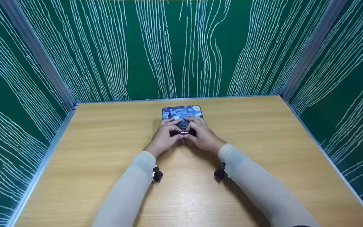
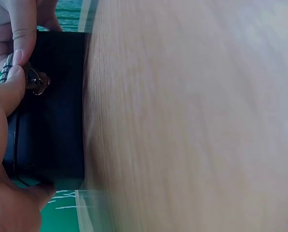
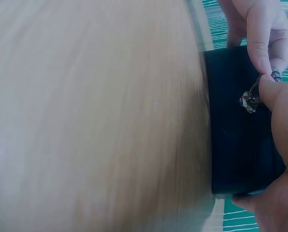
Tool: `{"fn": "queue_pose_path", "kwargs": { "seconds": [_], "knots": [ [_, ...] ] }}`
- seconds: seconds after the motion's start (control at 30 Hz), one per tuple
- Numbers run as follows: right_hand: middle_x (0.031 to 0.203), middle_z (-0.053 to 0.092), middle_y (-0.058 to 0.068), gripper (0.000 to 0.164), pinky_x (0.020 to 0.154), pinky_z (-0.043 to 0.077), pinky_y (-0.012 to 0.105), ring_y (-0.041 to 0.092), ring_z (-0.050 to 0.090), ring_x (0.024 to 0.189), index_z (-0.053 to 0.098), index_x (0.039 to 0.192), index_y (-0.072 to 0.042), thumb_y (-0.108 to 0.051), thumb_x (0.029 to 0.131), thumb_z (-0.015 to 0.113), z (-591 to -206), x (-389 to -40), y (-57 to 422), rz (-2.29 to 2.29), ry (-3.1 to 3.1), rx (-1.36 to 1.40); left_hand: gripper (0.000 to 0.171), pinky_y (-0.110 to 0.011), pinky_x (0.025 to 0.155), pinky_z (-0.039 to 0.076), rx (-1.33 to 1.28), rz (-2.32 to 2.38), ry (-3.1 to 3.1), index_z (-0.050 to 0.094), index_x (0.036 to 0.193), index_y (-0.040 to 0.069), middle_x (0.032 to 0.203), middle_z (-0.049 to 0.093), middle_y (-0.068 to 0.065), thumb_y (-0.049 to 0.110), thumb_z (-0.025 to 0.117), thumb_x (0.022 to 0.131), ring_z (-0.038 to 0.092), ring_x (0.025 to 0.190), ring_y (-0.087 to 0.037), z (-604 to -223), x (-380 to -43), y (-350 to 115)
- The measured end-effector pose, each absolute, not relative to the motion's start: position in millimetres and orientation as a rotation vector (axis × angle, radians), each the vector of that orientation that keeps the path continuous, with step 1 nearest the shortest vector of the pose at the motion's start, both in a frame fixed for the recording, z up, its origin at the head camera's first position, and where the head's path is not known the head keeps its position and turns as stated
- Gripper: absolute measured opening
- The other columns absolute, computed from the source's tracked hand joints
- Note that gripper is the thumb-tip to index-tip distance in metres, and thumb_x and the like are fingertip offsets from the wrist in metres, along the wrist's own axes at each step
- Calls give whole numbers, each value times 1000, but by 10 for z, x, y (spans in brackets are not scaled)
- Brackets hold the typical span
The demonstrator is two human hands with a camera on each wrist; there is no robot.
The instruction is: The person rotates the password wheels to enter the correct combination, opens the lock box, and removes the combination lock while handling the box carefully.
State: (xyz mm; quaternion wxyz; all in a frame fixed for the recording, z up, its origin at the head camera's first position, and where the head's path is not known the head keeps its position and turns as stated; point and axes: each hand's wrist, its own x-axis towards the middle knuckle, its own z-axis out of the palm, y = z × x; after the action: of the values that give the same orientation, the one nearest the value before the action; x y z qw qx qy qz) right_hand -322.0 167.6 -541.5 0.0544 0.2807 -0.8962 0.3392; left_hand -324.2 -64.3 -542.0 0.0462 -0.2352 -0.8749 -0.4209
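A dark box (image 2: pixel 56 135) with a swirling blue painted lid (image 1: pixel 181 111) stands on the table. On its front, a small combination padlock (image 1: pixel 184 132) with number dials hangs at a metal hasp (image 3: pixel 249 102). My left hand (image 1: pixel 165 135) pinches the padlock from the left between thumb and forefinger, its other fingers resting on the lid. From the right, my right hand (image 1: pixel 203 135) pinches the same padlock (image 3: pixel 276 74), its other fingers also spread over the lid. Both thumbs nearly meet at the front. The fingers cover part of the lock body.
The wooden table (image 1: pixel 181 189) stretches in front of the box and to both sides. Green walls (image 1: pixel 150 63) with white wavy lines rise behind and at either side, joined by grey metal posts (image 1: pixel 310 47). Dark wrist cameras (image 1: pixel 157 174) sit under both sleeves.
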Motion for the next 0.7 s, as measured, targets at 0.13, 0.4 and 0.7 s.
{"fn": "queue_pose_path", "kwargs": {
  "seconds": [0.13,0.4,0.7],
  "knots": [
    [178,50,11,12,141,27,66,45,31,172,67,109,-14,-16,108,79,-5408,-3221,1677,1049,-2739,835,9,-52,143,27,-699,-1282,-2683,88,109,15,171,60,3,18,87,101,40,170,-31,-5422,-3247,-639],
    [180,49,10,11,142,26,64,43,29,173,67,111,-14,-16,109,77,-5413,-3242,1673,1061,-2763,802,7,-51,144,27,-666,-1266,-2710,87,107,17,172,58,6,21,86,102,39,171,-29,-5418,-3244,-632],
    [180,48,7,10,142,25,64,41,27,175,66,113,-15,-18,110,76,-5411,-3237,1669,1039,-2782,784,8,-51,143,28,-657,-1265,-2711,87,108,17,172,59,7,23,85,103,39,171,-28,-5411,-3221,-630]
  ]
}}
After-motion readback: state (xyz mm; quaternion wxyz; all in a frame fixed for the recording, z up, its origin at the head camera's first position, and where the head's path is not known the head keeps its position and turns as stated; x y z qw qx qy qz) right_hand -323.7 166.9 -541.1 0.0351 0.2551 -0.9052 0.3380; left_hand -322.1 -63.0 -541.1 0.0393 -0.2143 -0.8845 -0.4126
